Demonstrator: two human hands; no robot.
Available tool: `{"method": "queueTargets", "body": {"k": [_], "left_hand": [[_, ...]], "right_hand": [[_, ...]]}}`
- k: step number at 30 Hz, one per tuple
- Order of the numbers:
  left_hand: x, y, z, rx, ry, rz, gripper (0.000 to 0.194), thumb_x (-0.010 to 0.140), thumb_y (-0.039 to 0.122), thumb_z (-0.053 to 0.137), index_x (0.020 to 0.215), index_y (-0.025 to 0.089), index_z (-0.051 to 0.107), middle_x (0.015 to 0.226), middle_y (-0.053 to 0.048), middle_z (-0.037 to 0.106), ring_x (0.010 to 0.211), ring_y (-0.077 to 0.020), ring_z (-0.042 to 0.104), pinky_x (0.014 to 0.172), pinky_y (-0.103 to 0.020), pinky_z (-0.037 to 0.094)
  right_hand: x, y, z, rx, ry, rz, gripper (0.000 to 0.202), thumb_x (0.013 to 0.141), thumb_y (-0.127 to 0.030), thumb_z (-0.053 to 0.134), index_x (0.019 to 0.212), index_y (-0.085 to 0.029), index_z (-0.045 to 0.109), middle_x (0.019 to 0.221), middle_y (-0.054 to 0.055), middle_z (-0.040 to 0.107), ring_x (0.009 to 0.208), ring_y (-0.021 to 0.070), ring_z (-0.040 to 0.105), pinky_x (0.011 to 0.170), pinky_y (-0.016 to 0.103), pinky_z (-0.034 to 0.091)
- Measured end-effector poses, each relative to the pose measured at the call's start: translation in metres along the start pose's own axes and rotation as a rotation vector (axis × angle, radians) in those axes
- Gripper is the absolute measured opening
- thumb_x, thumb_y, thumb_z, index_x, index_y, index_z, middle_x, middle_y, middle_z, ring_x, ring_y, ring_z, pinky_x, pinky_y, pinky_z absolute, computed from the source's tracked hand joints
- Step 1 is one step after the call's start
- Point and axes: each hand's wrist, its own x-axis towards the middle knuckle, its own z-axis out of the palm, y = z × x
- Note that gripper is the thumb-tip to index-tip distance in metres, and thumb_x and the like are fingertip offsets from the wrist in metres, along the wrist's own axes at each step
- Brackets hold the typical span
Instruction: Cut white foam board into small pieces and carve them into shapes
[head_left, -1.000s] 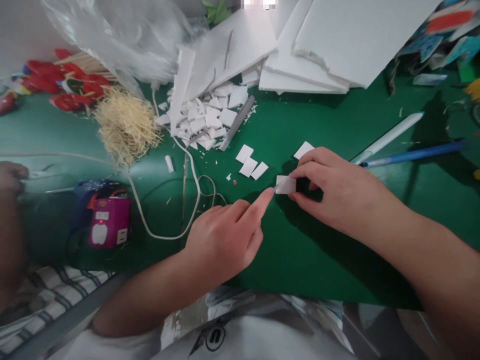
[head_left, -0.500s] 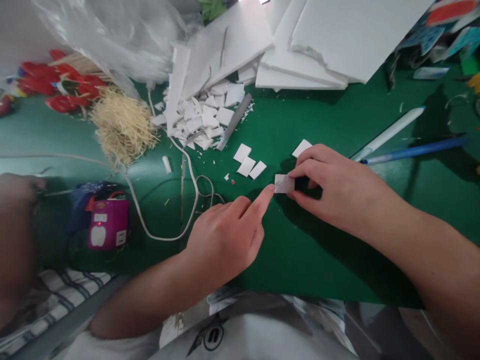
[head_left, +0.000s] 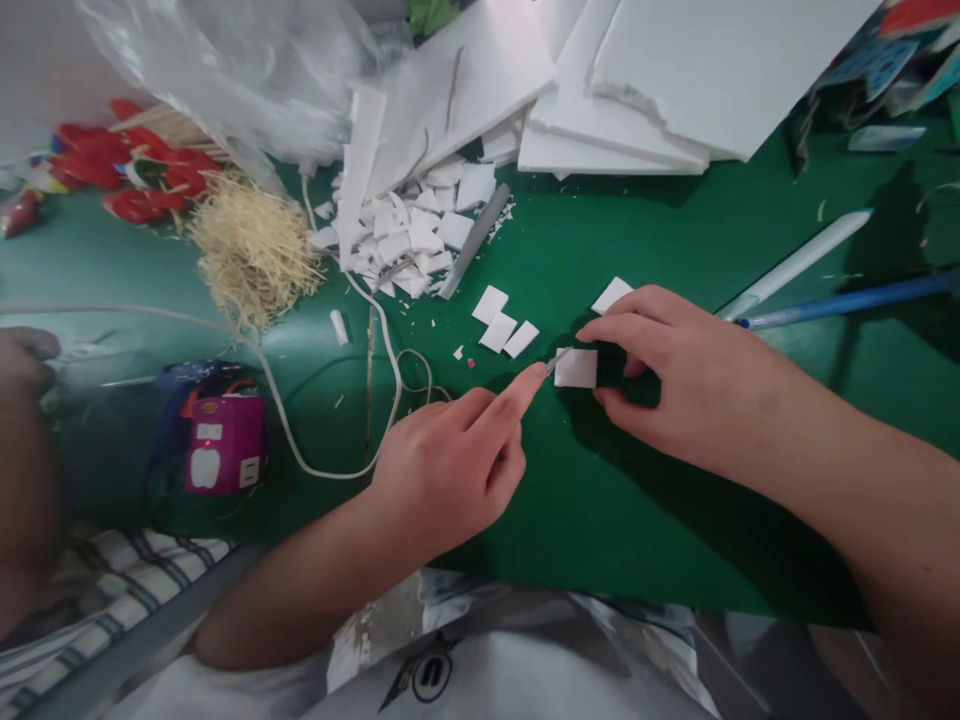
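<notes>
The left hand [head_left: 450, 460] pinches a thin grey blade [head_left: 552, 367], its index finger laid straight towards the tip and the others curled. The tip meets the upper left of a small white square of foam board [head_left: 579, 374], which lies flat on the green worktop [head_left: 645, 530] between the hands. The right hand [head_left: 675, 350] is at the square's three o'clock, thumb and index finger spread around its right side; whether either touches it, I cannot tell.

To cut cleanly, I would settle the thumb and index finger firmly on the right side, clear of the blade's line, so the square cannot turn. Light, even strokes should suit foam better than force, which could crumble the edge.

Counting out from the square: one blade and one square in work; three small white foam pieces [head_left: 498, 332] at ten o'clock; one white foam piece [head_left: 611, 295] at one o'clock, partly behind the right hand; one white pen-like stick [head_left: 799, 265] and one blue pen [head_left: 855, 300] between two and three; one flat grey strip [head_left: 476, 240] at eleven. The white scrap heap [head_left: 420, 235] at ten is too jumbled to count.
</notes>
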Motion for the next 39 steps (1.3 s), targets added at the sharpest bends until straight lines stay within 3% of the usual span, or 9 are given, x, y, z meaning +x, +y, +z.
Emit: {"method": "queueTargets", "body": {"k": [7, 14, 22, 27, 39], "left_hand": [[-0.0014, -0.002, -0.0087, 0.106, 0.052, -0.076, 0.04, 0.1, 0.013, 0.051, 0.138, 0.02, 0.062, 0.07, 0.006, 0.069, 0.055, -0.012, 0.06, 0.054, -0.029, 0.045], [-0.0011, -0.0014, -0.0073, 0.097, 0.029, -0.051, 0.04, 0.1, 0.014, 0.05, 0.137, 0.02, 0.062, 0.073, 0.005, 0.071, 0.057, -0.0121, 0.062, 0.054, -0.028, 0.044], [-0.0052, -0.0002, -0.0095, 0.092, 0.031, -0.023, 0.043, 0.098, 0.013, 0.051, 0.139, 0.018, 0.061, 0.068, 0.006, 0.066, 0.055, -0.0125, 0.059, 0.052, -0.029, 0.044], [-0.0068, 0.003, -0.0096, 0.063, 0.044, -0.006, 0.041, 0.097, 0.012, 0.05, 0.135, 0.016, 0.065, 0.068, 0.006, 0.066, 0.054, -0.0132, 0.058, 0.053, -0.03, 0.044], [-0.0085, 0.0037, -0.0016, 0.007, 0.034, 0.09, 0.039, 0.099, 0.013, 0.047, 0.134, 0.014, 0.064, 0.072, 0.006, 0.07, 0.052, -0.0141, 0.054, 0.05, -0.03, 0.045]], "right_hand": [[0.001, 0.0005, 0.0037, -0.013, -0.02, 0.001, 0.02, 0.083, -0.031, 0.065, 0.096, -0.019, 0.073, 0.108, 0.01, 0.069, 0.065, 0.0143, 0.06, 0.055, 0.03, 0.049], [-0.0007, -0.0018, 0.0014, -0.11, 0.01, -0.077, 0.046, 0.083, -0.024, 0.059, 0.127, -0.02, 0.074, 0.111, 0.011, 0.069, 0.065, 0.0145, 0.057, 0.051, 0.028, 0.039], [0.0034, 0.0013, 0.0023, -0.037, -0.012, -0.029, 0.027, 0.084, -0.031, 0.061, 0.103, -0.02, 0.077, 0.107, 0.009, 0.069, 0.064, 0.0133, 0.058, 0.052, 0.028, 0.044], [0.0028, 0.0019, 0.0029, -0.029, -0.003, -0.035, 0.033, 0.083, -0.031, 0.062, 0.111, -0.019, 0.076, 0.109, 0.01, 0.068, 0.065, 0.0142, 0.059, 0.053, 0.029, 0.045], [0.0037, 0.0017, 0.0027, -0.002, -0.016, -0.036, 0.028, 0.086, -0.031, 0.058, 0.103, -0.02, 0.078, 0.107, 0.009, 0.068, 0.06, 0.0112, 0.055, 0.051, 0.028, 0.042]]}}
